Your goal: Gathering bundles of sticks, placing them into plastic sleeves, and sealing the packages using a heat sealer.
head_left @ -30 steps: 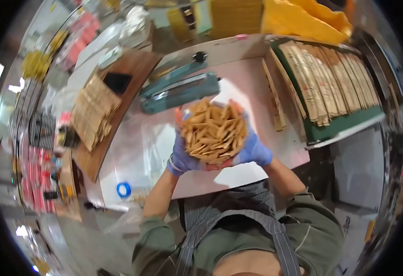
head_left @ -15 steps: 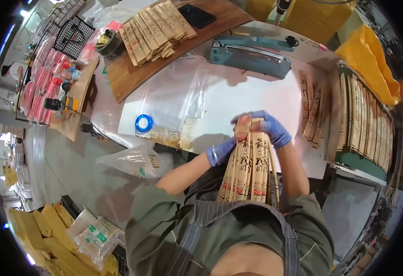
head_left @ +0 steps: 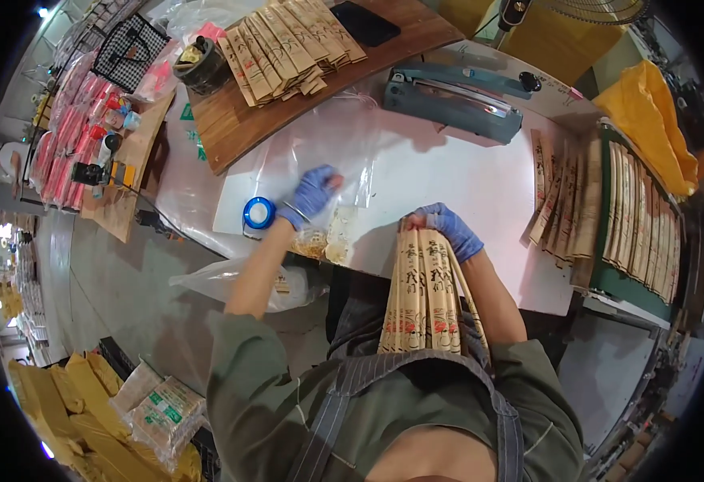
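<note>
My right hand (head_left: pixel 440 227), in a blue glove with bare fingertips, is closed round the top of a bundle of long paper sleeves (head_left: pixel 420 293). These light-brown sleeves carry dark brush lettering and red marks. They fan out downward against my striped apron. My left hand (head_left: pixel 313 195), gloved alike, is over a stack of clear plastic bags (head_left: pixel 348 153) on the white worktop. Its fingers are bent and partly hidden, so I cannot see whether they grip a bag. Beside that wrist stands a round blue-rimmed container (head_left: pixel 259 213).
A teal heat sealer (head_left: pixel 452 104) stands at the worktop's back. More sleeves lie on a wooden board (head_left: pixel 211 136) at the far left and in a green-lined box (head_left: pixel 641 217) at the right. Loose sleeves (head_left: pixel 557 201) lie beside that box. A plastic bag (head_left: pixel 231 277) hangs below the front edge.
My left hand has left the bundle and moved left and away, onto the plastic bags. My right hand still holds the sleeves, slightly lower. The whole view has shifted a little.
</note>
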The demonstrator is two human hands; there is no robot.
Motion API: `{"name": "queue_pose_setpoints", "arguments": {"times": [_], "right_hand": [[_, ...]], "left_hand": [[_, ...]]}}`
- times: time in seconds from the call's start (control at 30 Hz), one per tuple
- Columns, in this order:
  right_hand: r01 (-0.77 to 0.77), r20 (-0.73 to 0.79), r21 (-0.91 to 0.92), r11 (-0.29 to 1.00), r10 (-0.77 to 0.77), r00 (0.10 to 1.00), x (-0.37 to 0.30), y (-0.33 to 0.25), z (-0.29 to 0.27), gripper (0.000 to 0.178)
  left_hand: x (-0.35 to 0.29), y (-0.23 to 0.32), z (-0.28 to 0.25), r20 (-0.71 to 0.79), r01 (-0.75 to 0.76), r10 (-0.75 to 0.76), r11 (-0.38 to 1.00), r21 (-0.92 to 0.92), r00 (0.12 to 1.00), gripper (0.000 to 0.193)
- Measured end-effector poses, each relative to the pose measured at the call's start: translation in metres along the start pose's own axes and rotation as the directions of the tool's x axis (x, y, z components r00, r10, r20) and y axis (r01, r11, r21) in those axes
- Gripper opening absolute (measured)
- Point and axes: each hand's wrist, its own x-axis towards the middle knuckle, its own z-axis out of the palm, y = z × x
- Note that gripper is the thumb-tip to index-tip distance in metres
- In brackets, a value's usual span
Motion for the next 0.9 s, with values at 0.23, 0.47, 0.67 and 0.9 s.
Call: {"name": "queue_pose_setpoints", "arguments": {"times": [0.23,0.47,0.67,0.9], "right_hand": [[-0.129,-0.018,-0.090,0.988,0.128,0.992,0.024,-0.006,0.021,0.030],[0.013,0.030,0.022,1.000,-0.014,0.999,0.017,0.002,0.004,0.028],[-0.037,-0.208,-0.108,0.993,0.014,0.978,-0.032,-0.015,-0.005,0.025],[0.147,-0.043,-0.055,0.988,-0.149,0.988,0.003,0.020,0.000,0.045]], "left_hand": [[-0.021,0.076,0.052,-0.041,0.209,-0.208,0.978,0.021,0.977,0.011],[-0.064,0.045,0.011,-0.039,0.200,-0.309,0.702,-0.684,0.950,0.030],[-0.052,0.051,0.034,-0.204,0.211,-0.180,0.967,0.146,0.962,0.049],[-0.083,0.102,0.098,0.098,-0.386,0.394,0.768,0.511,0.914,0.061]]}}
